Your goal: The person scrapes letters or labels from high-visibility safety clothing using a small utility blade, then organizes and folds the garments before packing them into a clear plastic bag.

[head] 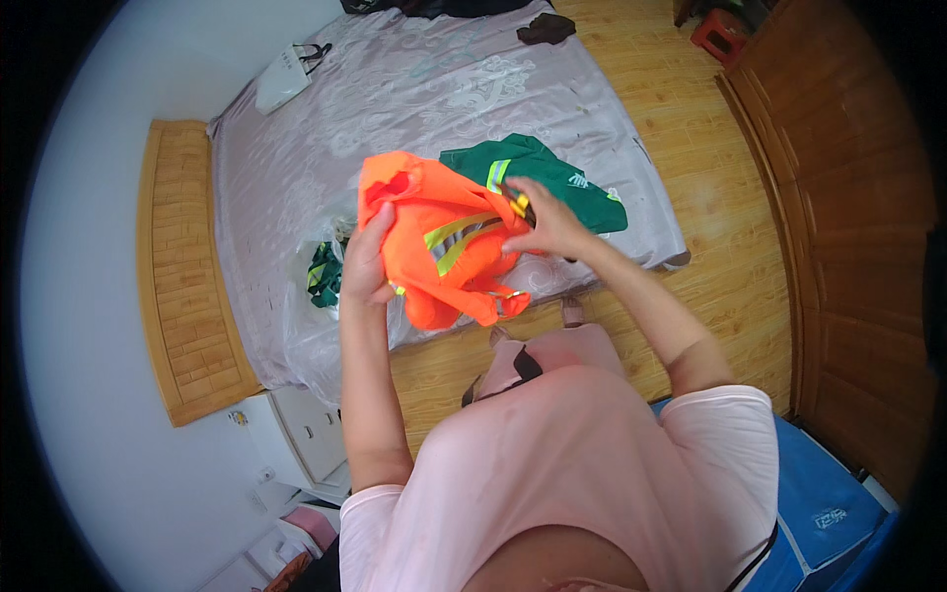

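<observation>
A bright orange work garment [414,244] with yellow and silver reflective bands is held up in front of me, bunched and partly folded. My left hand [368,259] grips its left side, thumb on the near face. At its right edge, my right hand [551,222] has thumb and fingers around a banded part of the cloth. Behind it, a dark green garment [547,174] with a reflective stripe and white printing lies on the bed, partly hidden by the orange cloth and my right hand. Near my left wrist, a clear plastic bag [303,333] holds another green garment [323,274] with yellow bands.
The bed [355,126] has a pale patterned cover. On it lie a white carrier bag [283,80], a pale hanger [447,59] and a dark cloth [546,29]. A wooden headboard [185,274], white cabinet [303,433], brown wardrobe [851,244] and blue box [821,503] stand around.
</observation>
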{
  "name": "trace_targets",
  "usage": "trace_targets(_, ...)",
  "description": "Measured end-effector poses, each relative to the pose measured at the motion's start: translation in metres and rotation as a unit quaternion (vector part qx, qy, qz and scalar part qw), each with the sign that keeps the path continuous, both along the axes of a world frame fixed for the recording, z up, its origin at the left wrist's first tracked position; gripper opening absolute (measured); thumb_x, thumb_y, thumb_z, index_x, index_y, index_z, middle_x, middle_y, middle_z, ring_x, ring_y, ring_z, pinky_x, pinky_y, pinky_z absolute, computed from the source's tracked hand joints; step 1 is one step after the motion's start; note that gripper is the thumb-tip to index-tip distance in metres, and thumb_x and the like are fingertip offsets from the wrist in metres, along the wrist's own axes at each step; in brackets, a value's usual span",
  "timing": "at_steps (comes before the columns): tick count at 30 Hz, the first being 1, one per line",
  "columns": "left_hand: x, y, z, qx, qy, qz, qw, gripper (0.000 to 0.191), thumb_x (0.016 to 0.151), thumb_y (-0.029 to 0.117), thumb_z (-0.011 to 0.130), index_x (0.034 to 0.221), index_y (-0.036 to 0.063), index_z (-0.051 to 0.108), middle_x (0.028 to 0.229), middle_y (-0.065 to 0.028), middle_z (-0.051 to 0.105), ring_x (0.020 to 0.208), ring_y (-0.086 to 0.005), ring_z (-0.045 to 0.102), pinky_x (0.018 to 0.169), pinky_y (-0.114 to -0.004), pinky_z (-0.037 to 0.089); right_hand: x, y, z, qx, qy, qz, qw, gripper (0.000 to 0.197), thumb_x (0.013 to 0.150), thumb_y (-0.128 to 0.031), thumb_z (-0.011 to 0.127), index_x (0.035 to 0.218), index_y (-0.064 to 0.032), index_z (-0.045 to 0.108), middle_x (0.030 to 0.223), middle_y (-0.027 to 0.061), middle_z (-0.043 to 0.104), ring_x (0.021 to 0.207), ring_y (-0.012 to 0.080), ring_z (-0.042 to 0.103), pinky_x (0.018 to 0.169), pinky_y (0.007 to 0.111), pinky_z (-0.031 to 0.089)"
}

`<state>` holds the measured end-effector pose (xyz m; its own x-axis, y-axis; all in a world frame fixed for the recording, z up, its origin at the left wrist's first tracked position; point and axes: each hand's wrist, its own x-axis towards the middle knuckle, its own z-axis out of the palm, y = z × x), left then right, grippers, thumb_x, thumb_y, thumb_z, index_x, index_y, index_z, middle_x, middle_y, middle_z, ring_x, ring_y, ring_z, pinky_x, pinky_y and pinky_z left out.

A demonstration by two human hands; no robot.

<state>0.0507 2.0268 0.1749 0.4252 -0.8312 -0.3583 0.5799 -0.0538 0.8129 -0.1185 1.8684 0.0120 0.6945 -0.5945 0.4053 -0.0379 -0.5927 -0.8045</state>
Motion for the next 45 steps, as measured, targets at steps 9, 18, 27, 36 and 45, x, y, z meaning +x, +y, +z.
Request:
trace_targets(9, 0.033, 0.112, 0.032, -0.174, 0.035, 0.132, 0.975, 0.042, 0.092, 0.028, 0.041, 0.128, 0.0064, 0.039, 0.132, -0.0118, 0.040, 0.121, -0.0294, 0.039, 0.102, -0.045, 0.029, 0.005, -0.034, -0.008, 0.388, -0.061, -0.043, 0.919, 0.013, 0.081, -0.013, 0.057, 0.089, -0.0043, 0.052, 0.062, 0.0008, 0.054, 0.049, 0.0078, 0.051, 0.046, 0.024, 0.042)
trace_targets(18, 0.040, 0.176, 0.060, 0.092, -0.508, 0.005, 0.856, 0.097, 0.063, 0.045, 0.073, 0.135, 0.0036, 0.023, 0.137, -0.0143, 0.031, 0.124, -0.0257, 0.034, 0.100, -0.037, 0.029, 0.064, -0.062, 0.206, 0.040, -0.105, 0.148, 0.983, 0.021, 0.074, -0.024, 0.058, 0.085, -0.0063, 0.057, 0.068, 0.0054, 0.056, 0.064, 0.0151, 0.055, 0.057, 0.030, 0.042)
trace_targets(27, -0.036, 0.030, -0.051, 0.165, -0.339, -0.073, 0.923, 0.033, 0.082, 0.010, 0.057, 0.111, -0.0039, 0.051, 0.109, -0.0110, 0.057, 0.099, -0.0183, 0.056, 0.081, -0.030, 0.045, 0.140, -0.023, 0.191, -0.154, -0.003, 0.155, 0.976, 0.021, 0.077, -0.027, 0.056, 0.092, -0.0136, 0.055, 0.083, 0.0090, 0.061, 0.080, 0.0311, 0.058, 0.066, 0.042, 0.044)
trace_targets(36, -0.009, 0.044, -0.093, 0.007, 0.113, 0.059, 0.992, 0.043, 0.090, 0.028, 0.049, 0.124, 0.0033, 0.041, 0.123, -0.0100, 0.049, 0.110, -0.0235, 0.050, 0.093, -0.038, 0.042, 0.005, -0.048, 0.049, 0.076, 0.210, 0.016, 0.975, 0.029, 0.085, -0.034, 0.051, 0.096, -0.0075, 0.049, 0.072, 0.0143, 0.059, 0.068, 0.0326, 0.058, 0.059, 0.041, 0.044)
trace_targets(45, -0.061, 0.031, -0.072, 0.015, 0.065, 0.133, 0.989, 0.034, 0.090, 0.020, 0.046, 0.120, 0.0035, 0.045, 0.119, -0.0103, 0.052, 0.105, -0.0232, 0.053, 0.088, -0.037, 0.045, 0.018, 0.077, -0.012, -0.032, 0.192, 0.125, 0.973, 0.026, 0.084, -0.026, 0.049, 0.096, -0.0037, 0.048, 0.082, 0.0152, 0.059, 0.077, 0.0320, 0.059, 0.065, 0.042, 0.047)
